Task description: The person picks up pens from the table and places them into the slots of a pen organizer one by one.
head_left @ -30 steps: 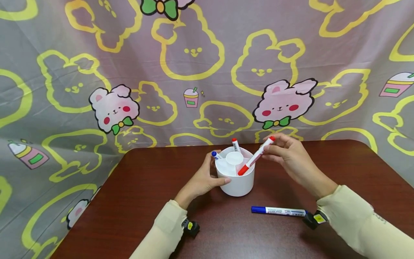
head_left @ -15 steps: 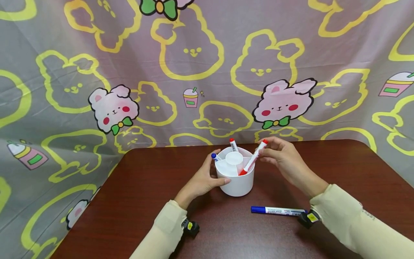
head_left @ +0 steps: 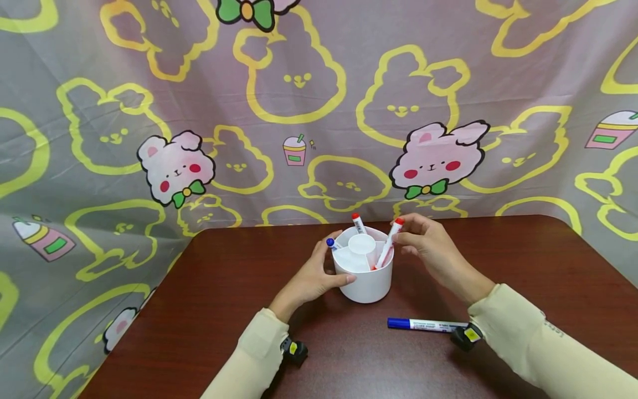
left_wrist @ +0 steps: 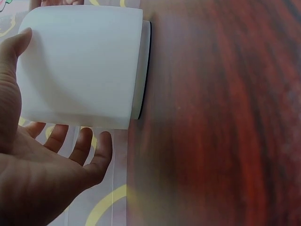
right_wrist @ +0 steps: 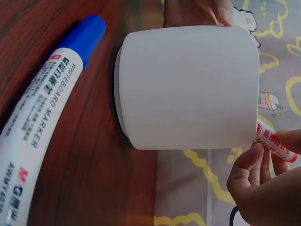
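A white round pen holder [head_left: 366, 284] with inner compartments stands mid-table; it also fills the left wrist view [left_wrist: 84, 66] and the right wrist view [right_wrist: 188, 87]. My left hand [head_left: 311, 274] cups its left wall, thumb on the front side. My right hand [head_left: 423, 246] pinches the upper end of a red-capped whiteboard marker [head_left: 389, 250] that stands steeply in the holder's right compartment. In the right wrist view, the marker's end [right_wrist: 275, 146] shows between my fingers. Another red-capped marker [head_left: 358, 223] and a blue-capped marker [head_left: 331, 243] stand in the holder.
A blue-capped whiteboard marker [head_left: 428, 325] lies flat on the dark brown table [head_left: 224, 332] in front and to the right of the holder, close under my right wrist; it curves along the left edge [right_wrist: 42, 127] in the right wrist view. A bunny-print cloth [head_left: 299, 111] hangs behind.
My right hand has lowered the red marker from a slant above the rim down into the right compartment, now nearly upright. My left hand has stayed on the holder.
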A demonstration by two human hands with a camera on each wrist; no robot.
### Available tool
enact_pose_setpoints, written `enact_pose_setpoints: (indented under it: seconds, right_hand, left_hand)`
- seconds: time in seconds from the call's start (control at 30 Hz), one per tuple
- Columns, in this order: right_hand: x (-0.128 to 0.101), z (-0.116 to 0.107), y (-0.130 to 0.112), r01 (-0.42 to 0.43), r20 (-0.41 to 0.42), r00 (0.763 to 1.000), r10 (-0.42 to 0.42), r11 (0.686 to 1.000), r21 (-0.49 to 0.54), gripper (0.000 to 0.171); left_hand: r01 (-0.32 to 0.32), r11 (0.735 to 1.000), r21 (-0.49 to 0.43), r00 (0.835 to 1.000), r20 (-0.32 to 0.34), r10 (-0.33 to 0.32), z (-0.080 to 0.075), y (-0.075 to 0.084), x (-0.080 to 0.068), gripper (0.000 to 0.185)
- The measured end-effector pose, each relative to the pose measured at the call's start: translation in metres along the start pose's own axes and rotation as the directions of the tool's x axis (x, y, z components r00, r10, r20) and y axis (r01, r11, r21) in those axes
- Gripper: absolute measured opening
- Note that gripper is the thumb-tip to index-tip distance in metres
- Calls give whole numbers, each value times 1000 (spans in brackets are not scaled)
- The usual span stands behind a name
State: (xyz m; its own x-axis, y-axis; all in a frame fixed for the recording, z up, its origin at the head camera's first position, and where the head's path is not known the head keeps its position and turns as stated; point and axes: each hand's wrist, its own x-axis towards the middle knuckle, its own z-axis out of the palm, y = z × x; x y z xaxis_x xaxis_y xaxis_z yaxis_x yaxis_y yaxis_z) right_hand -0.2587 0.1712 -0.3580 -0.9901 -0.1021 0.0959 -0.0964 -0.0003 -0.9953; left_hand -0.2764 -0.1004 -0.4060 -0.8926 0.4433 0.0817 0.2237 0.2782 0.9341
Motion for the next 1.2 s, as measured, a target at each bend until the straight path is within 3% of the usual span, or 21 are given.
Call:
enact_pose_setpoints:
  seconds: [0.27,1.03,1.2]
  right_hand:
    - [0,4,3,-32,-4,999,32,999,-26,18]
    - [1,10,9,-73,-18,997,72,995,-71,25]
    - [-3,4,7,-71,-6,997,71,990,-122,32]
  left_hand:
    - [-38,999,-37,999,27,39,0,-1,0,96]
    - [-33,999,-36,999,26,34,0,0,0,94]
    - [-41,998,-49,998,41,43,0,-2,1,96]
